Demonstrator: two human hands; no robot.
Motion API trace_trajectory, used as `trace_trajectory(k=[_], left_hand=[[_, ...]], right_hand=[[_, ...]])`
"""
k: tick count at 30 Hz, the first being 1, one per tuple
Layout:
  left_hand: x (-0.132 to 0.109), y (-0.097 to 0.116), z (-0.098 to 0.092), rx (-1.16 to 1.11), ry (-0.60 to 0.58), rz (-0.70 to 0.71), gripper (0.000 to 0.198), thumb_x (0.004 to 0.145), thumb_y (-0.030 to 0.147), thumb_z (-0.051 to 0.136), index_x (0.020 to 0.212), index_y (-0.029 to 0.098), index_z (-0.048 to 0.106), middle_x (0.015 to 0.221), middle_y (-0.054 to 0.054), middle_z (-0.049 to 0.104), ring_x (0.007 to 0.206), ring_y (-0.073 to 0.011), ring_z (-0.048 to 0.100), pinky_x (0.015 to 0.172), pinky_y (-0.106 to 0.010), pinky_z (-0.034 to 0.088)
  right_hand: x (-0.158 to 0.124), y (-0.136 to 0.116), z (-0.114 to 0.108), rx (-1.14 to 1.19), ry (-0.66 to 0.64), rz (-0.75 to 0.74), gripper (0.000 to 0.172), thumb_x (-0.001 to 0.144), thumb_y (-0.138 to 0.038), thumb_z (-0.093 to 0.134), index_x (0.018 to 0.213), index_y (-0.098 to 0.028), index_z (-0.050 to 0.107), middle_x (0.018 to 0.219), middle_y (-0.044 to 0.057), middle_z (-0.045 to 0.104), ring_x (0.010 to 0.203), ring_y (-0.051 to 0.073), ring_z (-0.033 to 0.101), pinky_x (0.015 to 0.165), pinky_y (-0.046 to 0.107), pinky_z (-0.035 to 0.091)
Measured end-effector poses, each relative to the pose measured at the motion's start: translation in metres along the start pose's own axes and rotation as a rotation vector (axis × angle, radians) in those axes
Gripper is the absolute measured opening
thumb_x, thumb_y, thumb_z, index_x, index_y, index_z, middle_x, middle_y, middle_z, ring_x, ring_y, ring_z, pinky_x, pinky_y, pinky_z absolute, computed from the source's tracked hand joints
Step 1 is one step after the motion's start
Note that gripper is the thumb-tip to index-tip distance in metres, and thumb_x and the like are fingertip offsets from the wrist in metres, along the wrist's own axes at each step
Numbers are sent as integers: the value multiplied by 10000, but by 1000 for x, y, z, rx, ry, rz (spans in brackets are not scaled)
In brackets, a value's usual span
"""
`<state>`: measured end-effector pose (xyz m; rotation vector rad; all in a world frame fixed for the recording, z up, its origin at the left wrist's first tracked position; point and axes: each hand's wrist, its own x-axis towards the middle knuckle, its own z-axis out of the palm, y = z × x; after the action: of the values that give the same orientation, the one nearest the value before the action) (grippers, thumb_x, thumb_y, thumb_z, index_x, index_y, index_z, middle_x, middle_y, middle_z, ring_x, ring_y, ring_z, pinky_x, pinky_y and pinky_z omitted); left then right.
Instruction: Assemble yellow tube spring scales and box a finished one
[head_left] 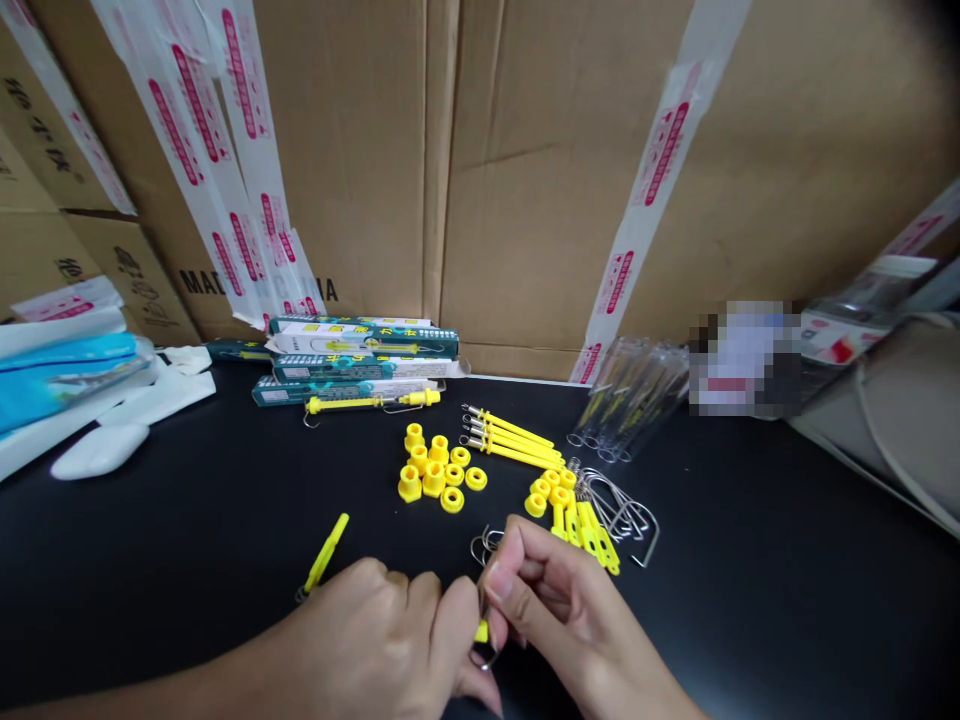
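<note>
My left hand [382, 630] and my right hand [559, 610] meet near the front edge of the black table [750, 600], both closed on one small yellow plastic part with a metal hook [482, 632]. Most of that part is hidden by my fingers. A yellow rod [325, 553] lies just left of my left hand. Beyond my hands sit a cluster of yellow caps and rings [435, 472], a row of yellow rods with metal rings [510, 440], and a pile of metal hooks with yellow pieces [600, 510].
Green and white product boxes [360, 350] and a finished yellow spring scale [371, 402] lie at the back. Clear plastic tubes [630, 400] rest to the right. Cardboard cartons [525, 180] wall off the back. White and blue packaging [67, 380] sits at the left.
</note>
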<state>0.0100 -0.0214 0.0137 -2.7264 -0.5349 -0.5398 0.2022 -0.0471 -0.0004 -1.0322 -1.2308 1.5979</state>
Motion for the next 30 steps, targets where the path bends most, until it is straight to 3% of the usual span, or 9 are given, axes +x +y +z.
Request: trace_trajectory(k=[3,5,8,10,17,20,22,25,30], left_hand=[[0,2,-1,50,15,11,501,1145,304,174,772,217,496,521,41,592,349,-150,549,335,-342,318],[0,4,-2,73,2,24,411,1126,383,368,780,211,509,525,49,591,351,-147,547,326,-334,331],[-2,5,-6,171,-73,60,370,933,466,751,782,205,536,528,51,604,353,-162,547,311,-332,351],[-3,7,-8,255,-119,84,377,834,447,842,796,196,563,527,40,617,354,-178,547,304,-335,361],[-6,10,-2,265,-66,-8,433,849,521,795,677,259,497,460,47,541,327,-188,506,298,-359,341],[-7,6,0,211,-31,28,416,873,510,787,700,244,518,492,52,554,352,-173,513,323,-352,362],[-7,3,0,145,24,3,384,993,467,650,713,239,519,515,54,564,383,-166,543,358,-342,397],[-5,0,-2,74,125,-148,463,1120,339,308,730,235,535,554,30,603,449,-177,605,420,-339,446],[-9,-3,-4,59,193,-123,436,1079,92,239,949,182,645,764,-9,733,758,-190,728,801,-329,559]], right_hand=[[-1,-3,3,2,16,7,522,866,-685,722,766,-209,534,669,-32,583,657,123,564,655,250,429],[-3,-3,6,-19,46,6,543,846,-713,721,755,-213,527,666,-23,596,644,127,564,641,254,423],[-7,-1,10,-128,102,-30,571,857,-765,655,740,-222,523,652,-7,611,618,143,577,615,266,416],[-8,3,10,-222,142,-57,578,885,-781,597,737,-227,522,636,0,616,592,148,574,589,271,399],[0,8,-6,-361,322,-216,448,1038,-601,501,759,-252,485,651,-27,573,607,146,539,611,279,420],[-2,-1,-10,-446,250,-285,369,1060,-517,509,807,-250,534,706,-22,595,643,150,570,626,272,448],[-3,-9,-13,-560,195,-350,318,1053,-473,540,833,-248,583,749,-15,614,676,157,583,635,275,449],[1,-22,-24,-724,264,-409,285,1031,-428,591,812,-248,618,769,-12,628,697,169,573,667,296,431],[14,-30,-42,-902,250,-347,347,1004,-460,627,736,-240,655,748,12,655,756,216,587,720,353,428]])
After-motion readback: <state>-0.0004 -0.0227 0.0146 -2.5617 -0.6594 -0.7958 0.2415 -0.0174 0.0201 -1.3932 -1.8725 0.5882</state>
